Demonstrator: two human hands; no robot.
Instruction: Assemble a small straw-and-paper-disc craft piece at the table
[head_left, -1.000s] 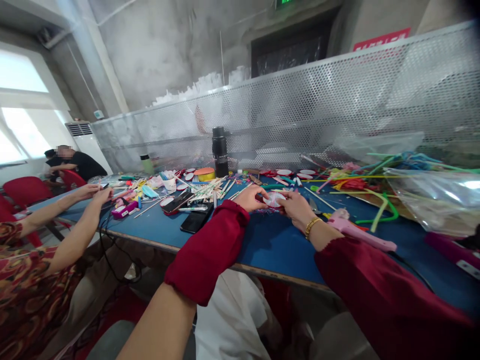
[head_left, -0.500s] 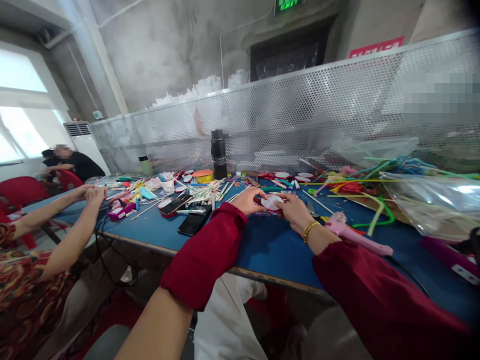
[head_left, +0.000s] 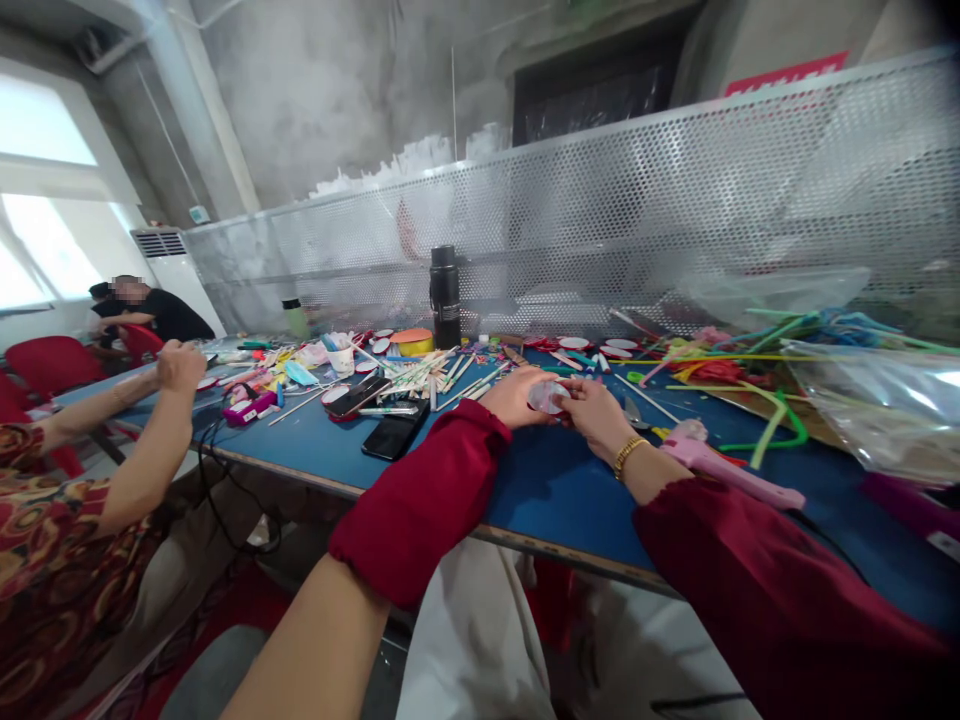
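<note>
Raised slightly, the small round whitish-pink disc (head_left: 547, 396) sits between both hands.

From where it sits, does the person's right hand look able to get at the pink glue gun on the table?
Probably yes. The pink glue gun lies on the blue table just beside the right hand, with nothing between them, though that hand and the left hand are holding a small round disc.

Both hands (head_left: 559, 405) pinch a small round disc (head_left: 546, 396) over the blue table (head_left: 555, 490).
</note>
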